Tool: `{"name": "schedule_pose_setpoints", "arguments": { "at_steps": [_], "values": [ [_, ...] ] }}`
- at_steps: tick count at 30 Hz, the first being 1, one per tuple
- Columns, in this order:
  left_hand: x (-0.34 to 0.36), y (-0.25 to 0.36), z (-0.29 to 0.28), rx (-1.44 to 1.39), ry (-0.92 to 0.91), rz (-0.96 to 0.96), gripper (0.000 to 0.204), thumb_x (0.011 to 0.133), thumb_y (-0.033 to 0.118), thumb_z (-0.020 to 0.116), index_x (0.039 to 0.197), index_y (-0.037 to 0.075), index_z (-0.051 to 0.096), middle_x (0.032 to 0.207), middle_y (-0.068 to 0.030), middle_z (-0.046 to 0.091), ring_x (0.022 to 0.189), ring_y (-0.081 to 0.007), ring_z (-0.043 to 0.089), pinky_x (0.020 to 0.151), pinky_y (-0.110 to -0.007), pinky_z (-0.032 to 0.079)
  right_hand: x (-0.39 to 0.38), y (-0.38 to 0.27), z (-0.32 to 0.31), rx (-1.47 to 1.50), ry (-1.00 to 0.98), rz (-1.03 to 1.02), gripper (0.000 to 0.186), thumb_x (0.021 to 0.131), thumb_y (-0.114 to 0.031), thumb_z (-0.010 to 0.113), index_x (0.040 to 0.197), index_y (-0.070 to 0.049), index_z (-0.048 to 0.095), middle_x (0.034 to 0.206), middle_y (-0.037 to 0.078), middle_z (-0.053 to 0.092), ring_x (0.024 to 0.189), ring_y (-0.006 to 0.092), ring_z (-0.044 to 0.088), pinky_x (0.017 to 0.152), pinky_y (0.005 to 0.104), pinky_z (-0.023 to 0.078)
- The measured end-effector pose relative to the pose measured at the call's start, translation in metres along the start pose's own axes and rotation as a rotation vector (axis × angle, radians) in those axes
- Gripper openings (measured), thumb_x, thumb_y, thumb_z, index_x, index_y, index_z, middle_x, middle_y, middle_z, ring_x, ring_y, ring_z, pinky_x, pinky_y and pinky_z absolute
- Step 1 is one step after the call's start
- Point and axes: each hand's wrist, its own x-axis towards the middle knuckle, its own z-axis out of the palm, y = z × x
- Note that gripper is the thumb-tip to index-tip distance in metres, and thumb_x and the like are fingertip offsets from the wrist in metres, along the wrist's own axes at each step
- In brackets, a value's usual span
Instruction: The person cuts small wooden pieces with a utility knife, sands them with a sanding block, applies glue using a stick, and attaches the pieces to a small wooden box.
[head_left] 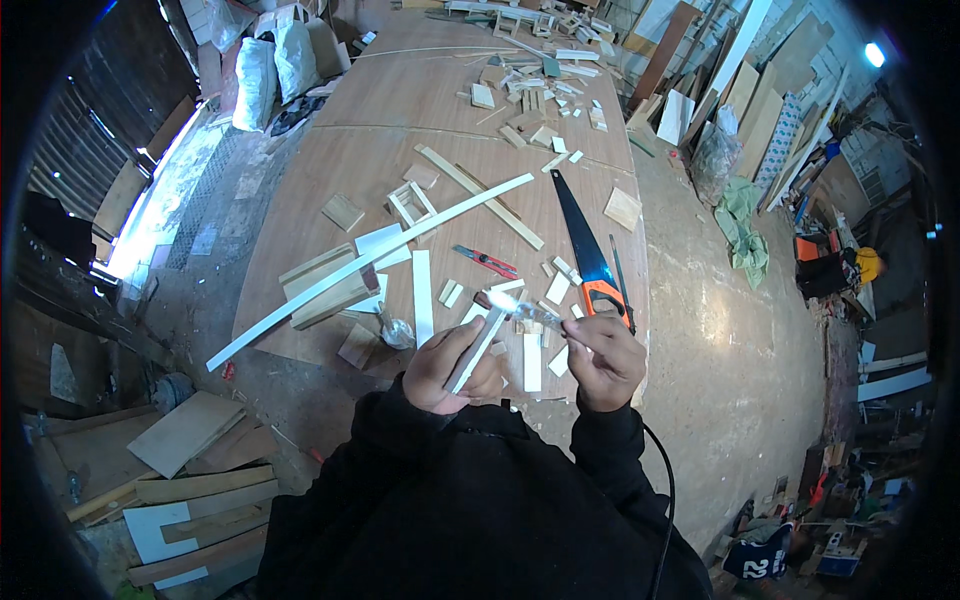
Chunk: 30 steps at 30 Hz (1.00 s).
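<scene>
My left hand [445, 370] grips a narrow wooden piece [477, 345] held upright at an angle, a bright glare at its upper end. My right hand [605, 360] pinches a thin, shiny, clear-looking object [540, 316] reaching to that end; I cannot make out what it is. A black cord [666, 470] runs down beside my right sleeve. Around my hands on the table [360, 100] lie small white wood blocks [531, 362], a red utility knife [485, 262], a handsaw [583, 245] with orange handle and a long pale strip [430, 222].
Offcuts [530, 100] litter the table's far end. Boards lean on the right wall [760, 110]; sacks [258, 85] stand back left. More panels [187, 430] lie low at the left. At far right are a person in yellow headwear [840, 270] and another in dark blue [760, 555].
</scene>
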Motion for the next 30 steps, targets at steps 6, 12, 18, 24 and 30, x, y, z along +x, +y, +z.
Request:
{"name": "schedule_pose_setpoints", "arguments": {
  "at_steps": [6,12,18,24,30],
  "values": [
    [-0.001,-0.008,-0.01,-0.058,-0.087,0.056,0.043,0.105,0.032,0.028,0.074,0.009,0.047,0.047,-0.0024,0.035,0.043,-0.0136,0.031,0.049,-0.031,0.03,0.002,-0.012,-0.001,0.018,-0.08,-0.118,0.031,0.066,0.005,0.07,0.096,0.0,0.073,0.08,0.01,0.067,0.072,0.0224,0.064,0.064,0.0306,0.049],
    [-0.001,-0.006,-0.002,-0.106,0.023,-0.017,0.042,0.105,0.032,0.029,0.076,0.008,0.047,0.048,-0.0019,0.035,0.043,-0.0135,0.031,0.05,-0.031,0.031,0.002,-0.012,-0.007,-0.07,-0.022,-0.155,0.031,0.065,0.004,0.071,0.096,-0.002,0.073,0.08,0.009,0.065,0.071,0.0219,0.063,0.061,0.0305,0.048],
    [0.001,-0.008,-0.003,-0.105,-0.015,0.015,0.041,0.105,0.032,0.028,0.078,0.008,0.047,0.048,-0.001,0.035,0.043,-0.0134,0.031,0.051,-0.031,0.031,0.0,-0.012,-0.009,-0.191,-0.066,-0.215,0.032,0.064,0.002,0.073,0.096,-0.003,0.073,0.08,0.008,0.065,0.07,0.0221,0.062,0.06,0.0313,0.048],
    [0.001,-0.011,0.0,-0.099,-0.024,0.051,0.046,0.106,0.032,0.026,0.071,0.009,0.046,0.048,-0.0015,0.035,0.043,-0.0136,0.032,0.05,-0.031,0.032,0.0,-0.026,-0.007,-0.138,-0.122,-0.264,0.035,0.063,0.002,0.073,0.097,-0.003,0.073,0.08,0.008,0.065,0.069,0.0222,0.061,0.062,0.0329,0.048],
    [0.006,-0.01,-0.007,-0.054,-0.135,0.024,0.036,0.106,0.032,0.027,0.083,0.012,0.047,0.05,0.0031,0.035,0.045,-0.0086,0.028,0.053,-0.027,0.029,-0.008,-0.008,-0.013,-0.139,0.057,-0.135,0.027,0.071,0.004,0.069,0.098,0.001,0.071,0.083,0.011,0.067,0.071,0.0223,0.062,0.064,0.032,0.049]
  ]
}}
